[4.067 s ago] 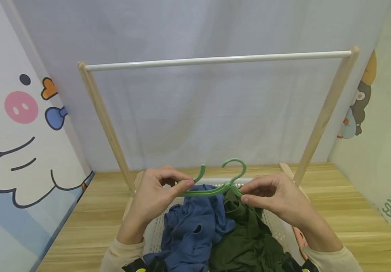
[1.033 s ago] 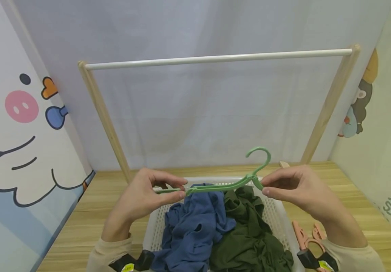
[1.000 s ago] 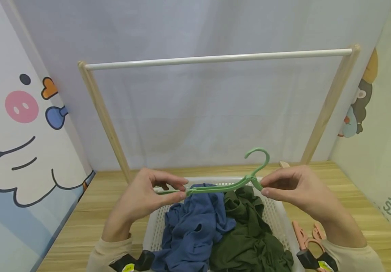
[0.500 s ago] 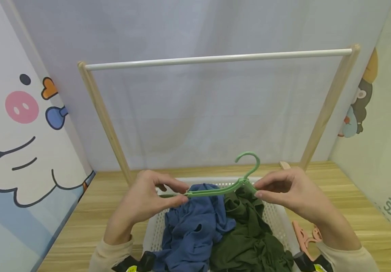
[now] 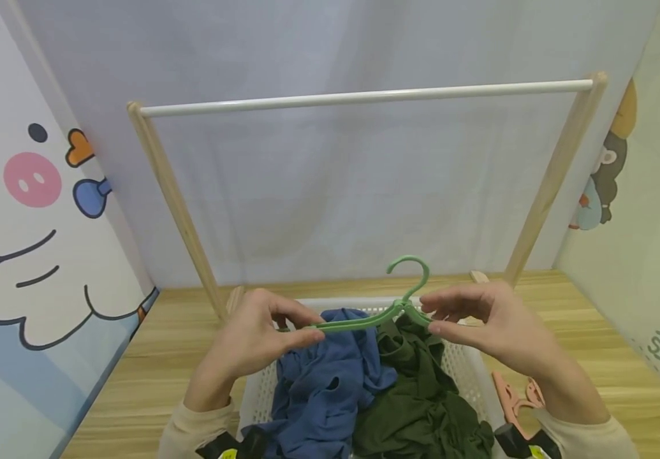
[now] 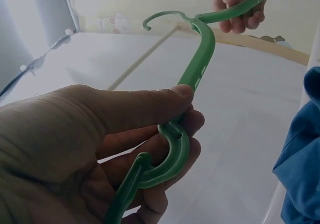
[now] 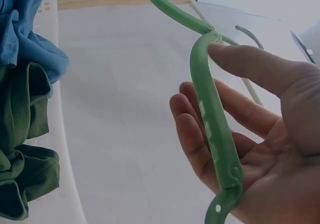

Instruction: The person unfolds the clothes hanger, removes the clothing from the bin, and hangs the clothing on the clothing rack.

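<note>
A green folding clothes hanger (image 5: pixel 358 324) is above the basket, its hook (image 5: pixel 416 264) pointing up. My left hand (image 5: pixel 255 335) pinches its left arm; in the left wrist view, the thumb presses beside a curved, jointed section, and a folded end piece (image 6: pixel 127 189) hangs below. My right hand (image 5: pixel 481 315) is around the shorter right arm, its thumb tip against the hanger and its fingers loosely bent and spread. The right wrist view shows that hanger arm (image 7: pixel 215 129) crossing in front of the fingers. Below are blue cloth (image 5: pixel 330 389) and dark green cloth (image 5: pixel 421 401).
The cloths lie in a white perforated basket (image 5: pixel 476 376) on a wood-grain table (image 5: pixel 152 370). Behind stands a wooden rack with a white crossbar (image 5: pixel 364 97). A salmon plastic piece (image 5: pixel 507 401) with a clip-like shape lies right of the basket. Patterned panels flank both sides.
Over the last second the hanger and right hand have shifted left, and the right fingers have loosened. Since the oldest frame, the hanger's left part has straightened out; the left hand still pinches it.
</note>
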Demonstrator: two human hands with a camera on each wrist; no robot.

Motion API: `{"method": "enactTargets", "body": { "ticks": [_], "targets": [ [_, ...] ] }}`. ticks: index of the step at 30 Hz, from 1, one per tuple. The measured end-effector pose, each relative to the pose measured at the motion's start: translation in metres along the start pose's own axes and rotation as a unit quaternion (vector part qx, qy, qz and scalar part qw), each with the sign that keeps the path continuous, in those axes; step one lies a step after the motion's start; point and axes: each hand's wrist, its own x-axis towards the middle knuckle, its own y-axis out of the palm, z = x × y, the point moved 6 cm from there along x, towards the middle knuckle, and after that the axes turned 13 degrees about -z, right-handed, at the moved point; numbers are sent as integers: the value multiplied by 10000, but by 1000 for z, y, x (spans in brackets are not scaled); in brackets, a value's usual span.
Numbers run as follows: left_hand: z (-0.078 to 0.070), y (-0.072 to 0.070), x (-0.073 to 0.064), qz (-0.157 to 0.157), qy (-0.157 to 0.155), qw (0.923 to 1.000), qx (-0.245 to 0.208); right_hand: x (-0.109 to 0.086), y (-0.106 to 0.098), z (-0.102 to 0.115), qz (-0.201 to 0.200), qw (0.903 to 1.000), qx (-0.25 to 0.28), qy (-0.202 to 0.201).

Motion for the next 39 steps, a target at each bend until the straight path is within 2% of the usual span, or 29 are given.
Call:
{"method": "enactTargets", "body": {
  "ticks": [5, 8, 11, 16, 19, 28, 36, 39],
  "targets": [
    [0, 1, 1, -121, -41, 9999, 25, 0, -14, 6, -672, 9975, 183, -105],
    [0, 4, 1, -150, -55, 9999, 42, -2, -16, 8, -836, 9959, 333, -31],
    [-1, 9, 1, -90, -65, 9999, 14, -1, -8, 9, -713, 9964, 448, 72],
    [-5, 17, 1, 24, -51, 10000, 13, 1, 6, 8, -332, 9985, 428, 32],
    [-7, 21, 1, 62, -54, 10000, 30, 0, 9, 6, -244, 9991, 322, 96],
    [-8, 26, 2, 110, -14, 9999, 7, -2, 9, 3, -253, 9989, 199, 334],
    [-6, 28, 2, 300, 97, 9995, 5, -3, 5, 7, -210, 9992, 254, 232],
    [-3, 25, 2, 234, -8, 9997, 48, -4, -5, 9, -330, 9990, 203, 206]
  ]
}}
